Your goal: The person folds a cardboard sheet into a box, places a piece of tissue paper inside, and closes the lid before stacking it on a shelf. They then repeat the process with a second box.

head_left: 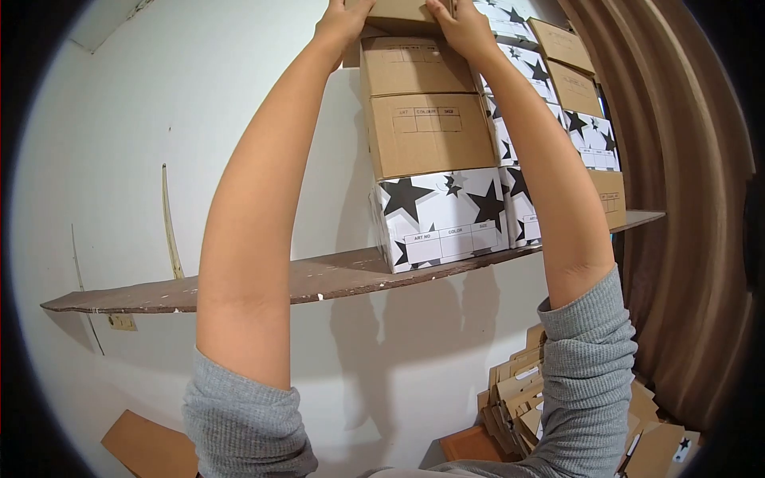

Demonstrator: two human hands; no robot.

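Both my arms reach up to a brown cardboard box (402, 11) at the top edge of the head view, partly cut off. My left hand (344, 25) grips its left side and my right hand (465, 30) its right side. Directly below it is a stack: a brown box (418, 68), another brown box (432, 137) with a printed label grid, and a white box with black stars (442, 219) at the bottom. The held box overlaps the top of this stack in the view.
The stack stands on a brown wooden shelf (335, 275) with a chipped edge. More boxes (574, 88) are piled to the right, beside a brown curtain (677, 199). Below are flattened cardboard pieces (510, 390). A brown panel (147, 446) and a wall socket (122, 322) are at lower left.
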